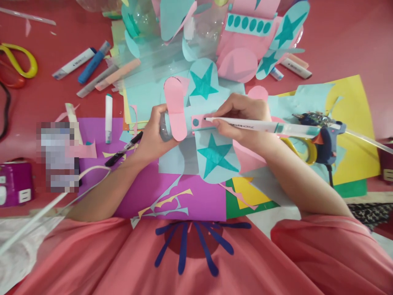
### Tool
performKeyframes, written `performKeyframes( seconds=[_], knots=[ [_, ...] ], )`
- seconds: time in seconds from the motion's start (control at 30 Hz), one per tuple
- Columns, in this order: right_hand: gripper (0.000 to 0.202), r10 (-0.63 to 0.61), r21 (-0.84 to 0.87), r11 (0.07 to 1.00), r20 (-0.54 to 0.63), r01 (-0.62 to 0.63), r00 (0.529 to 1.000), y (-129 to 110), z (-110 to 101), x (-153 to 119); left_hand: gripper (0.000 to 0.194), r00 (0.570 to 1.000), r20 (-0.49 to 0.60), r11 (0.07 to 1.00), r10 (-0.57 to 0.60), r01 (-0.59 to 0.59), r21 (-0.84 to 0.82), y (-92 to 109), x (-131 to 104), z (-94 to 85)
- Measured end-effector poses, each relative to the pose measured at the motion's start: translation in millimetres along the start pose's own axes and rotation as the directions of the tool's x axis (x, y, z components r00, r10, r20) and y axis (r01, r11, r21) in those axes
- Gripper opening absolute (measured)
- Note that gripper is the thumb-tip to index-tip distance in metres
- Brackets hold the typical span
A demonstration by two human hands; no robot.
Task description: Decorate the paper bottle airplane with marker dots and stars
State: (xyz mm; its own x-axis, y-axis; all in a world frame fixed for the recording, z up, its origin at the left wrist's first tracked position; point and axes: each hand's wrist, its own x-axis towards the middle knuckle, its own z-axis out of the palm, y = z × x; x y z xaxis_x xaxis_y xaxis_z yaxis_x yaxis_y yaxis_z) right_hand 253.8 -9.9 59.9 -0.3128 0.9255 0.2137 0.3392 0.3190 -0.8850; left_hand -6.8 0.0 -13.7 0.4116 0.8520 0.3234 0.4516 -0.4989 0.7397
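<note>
My left hand (pixel 153 135) is wrapped round the left end of a light blue paper-covered bottle (pixel 188 112), beside a pink rounded paper piece (pixel 176 108). My right hand (pixel 242 119) grips a white acrylic marker (pixel 258 125), its dark tip at a pink strip (pixel 200 121) on the bottle. One teal dot shows on that strip, left of the tip. Light blue wings with teal stars, an upper one (pixel 204 82) and a lower one (pixel 215 155), stick out from the bottle's sides.
Behind stands a pink paper model (pixel 242 45) with teal stars. A glue gun (pixel 330 143) and yellow-handled scissors (pixel 302 149) lie right. Markers (pixel 93 61), a black pen (pixel 124 148) and other scissors (pixel 23 61) are left. Paper scraps (pixel 166 203) cover a purple sheet (pixel 202 196).
</note>
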Motion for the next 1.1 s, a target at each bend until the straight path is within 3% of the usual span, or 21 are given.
performKeyframes(
  seconds=[0.4, 0.6, 0.97, 1.1],
  knots=[
    [0.013, 0.083, -0.038, 0.996, -0.015, -0.084, 0.996, -19, 2, 6, 0.071, 0.999, 0.006, 0.999, -0.039, 0.04, -0.024, 3, 1, -0.4],
    [0.014, 0.093, -0.062, 0.994, 0.034, -0.091, 0.995, -19, -1, 6, 0.07, 0.999, 0.029, 1.0, -0.016, 0.016, 0.004, 3, 1, -3.4],
    [0.01, -0.016, 0.011, 1.0, 0.1, 0.015, 0.995, -10, -4, 4, 0.075, 0.999, 0.016, 0.999, -0.047, 0.047, 0.009, 2, 0, -4.1],
    [0.012, 0.035, -0.017, 0.999, 0.098, -0.033, 0.995, -9, -5, 4, 0.074, 0.998, 0.005, 0.998, -0.055, 0.055, -0.005, 0, 0, -3.1]
  ],
)
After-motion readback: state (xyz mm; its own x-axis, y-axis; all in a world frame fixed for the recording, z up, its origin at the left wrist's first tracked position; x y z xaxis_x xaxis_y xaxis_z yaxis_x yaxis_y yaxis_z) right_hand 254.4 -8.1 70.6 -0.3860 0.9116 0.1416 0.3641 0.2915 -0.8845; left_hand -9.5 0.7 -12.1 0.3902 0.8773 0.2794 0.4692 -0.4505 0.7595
